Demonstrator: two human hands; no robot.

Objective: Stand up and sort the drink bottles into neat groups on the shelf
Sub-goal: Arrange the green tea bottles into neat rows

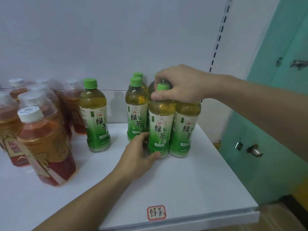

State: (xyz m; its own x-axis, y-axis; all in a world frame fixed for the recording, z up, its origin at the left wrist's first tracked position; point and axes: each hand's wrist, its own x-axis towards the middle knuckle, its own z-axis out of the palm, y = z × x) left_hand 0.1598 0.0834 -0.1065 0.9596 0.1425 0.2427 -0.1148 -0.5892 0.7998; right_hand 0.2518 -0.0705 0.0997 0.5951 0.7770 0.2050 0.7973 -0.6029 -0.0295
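1. Both hands are on one green tea bottle (160,124) at the front of the cluster: the right hand (180,84) comes over from above and pinches its green cap, while the left hand (138,155) curls round its base, thumb in front and fingers tucked behind.
2. That bottle stands upright on the shelf (191,180), long axis vertical, running straight from the lower hand up to the upper one. It sits touching a second green tea bottle (185,129) on the right hand's side.
3. More green-capped bottles stand just behind the held one, partly hidden by the right hand, so I can't count them for sure.
4. Here's the relation that matters: a lone green tea bottle (95,115) stands apart, out beyond the left hand, with a clear gap of shelf between it and the cluster. The left hand is plainly the nearer one to fetch it.
5. Further out on that same side, the red tea bottles (45,144) with white caps are bunched upright.
6. A handwritten label (156,212) sits on the shelf's front edge, near the left forearm.
7. My read: the held bottle is being squared into its row, and the stray one looks like the next job.
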